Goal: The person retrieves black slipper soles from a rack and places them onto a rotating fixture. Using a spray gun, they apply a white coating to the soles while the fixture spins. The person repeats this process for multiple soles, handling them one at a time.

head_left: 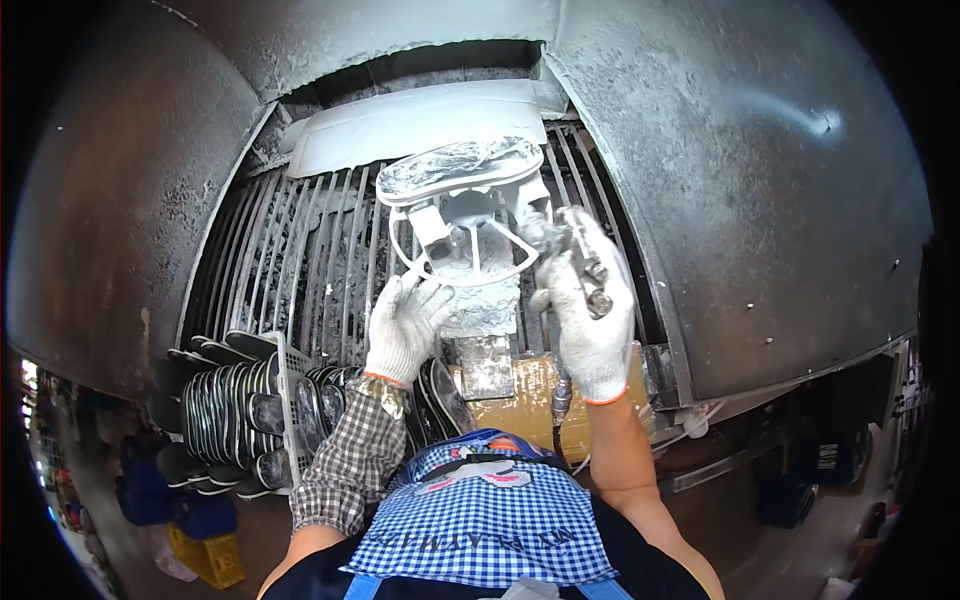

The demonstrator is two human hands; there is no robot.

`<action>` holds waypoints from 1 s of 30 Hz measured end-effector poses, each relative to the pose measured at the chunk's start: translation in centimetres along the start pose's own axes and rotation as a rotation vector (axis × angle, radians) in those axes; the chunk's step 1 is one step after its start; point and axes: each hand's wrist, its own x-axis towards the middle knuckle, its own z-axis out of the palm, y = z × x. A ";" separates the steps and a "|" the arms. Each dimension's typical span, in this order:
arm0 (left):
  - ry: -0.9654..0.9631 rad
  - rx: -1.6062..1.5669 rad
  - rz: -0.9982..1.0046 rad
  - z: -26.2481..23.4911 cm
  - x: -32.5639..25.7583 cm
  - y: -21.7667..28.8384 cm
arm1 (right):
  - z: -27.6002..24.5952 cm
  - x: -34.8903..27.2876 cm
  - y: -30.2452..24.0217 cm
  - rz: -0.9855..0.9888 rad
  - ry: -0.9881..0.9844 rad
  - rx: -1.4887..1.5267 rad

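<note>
In front of me a white-coated round stand point(477, 250) with a spoked ring carries a shoe sole point(460, 172), pale at its edge and streaked dark and silvery on top. My left hand point(405, 325), in a white knit glove, is at the ring's near left edge, its fingers apart and the fingertips at the rim. My right hand point(592, 320), gloved too, is closed around a metal spray gun point(598, 290) to the right of the stand. The gun's front is blurred, and the palm hides much of its body.
Metal bars point(300, 260) form a grate under the stand, between coated metal side walls point(740, 220). A pale sheet point(415, 120) lies at the back. At the near left, a white plastic basket point(291, 390) stands among many dark soles point(225, 400). A hose fitting point(561, 400) hangs below the right hand.
</note>
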 end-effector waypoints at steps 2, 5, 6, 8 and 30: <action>0.019 -0.001 0.010 -0.2 0.0 0.3 | 0.2 -0.3 0.7 0.058 -0.100 0.045; 0.043 -0.010 -0.003 0.1 0.0 0.6 | 0.2 -0.3 1.2 -0.044 -0.157 -0.060; 0.055 -0.010 -0.003 -0.1 0.0 0.6 | 0.4 -0.4 1.4 -0.080 -0.172 -0.083; 0.066 -0.016 -0.007 -0.4 0.1 0.6 | 0.0 -0.6 1.0 -0.056 -0.178 -0.054; 0.177 -0.007 0.161 13.0 10.0 -0.2 | -9.5 -9.5 5.7 0.235 0.118 -0.240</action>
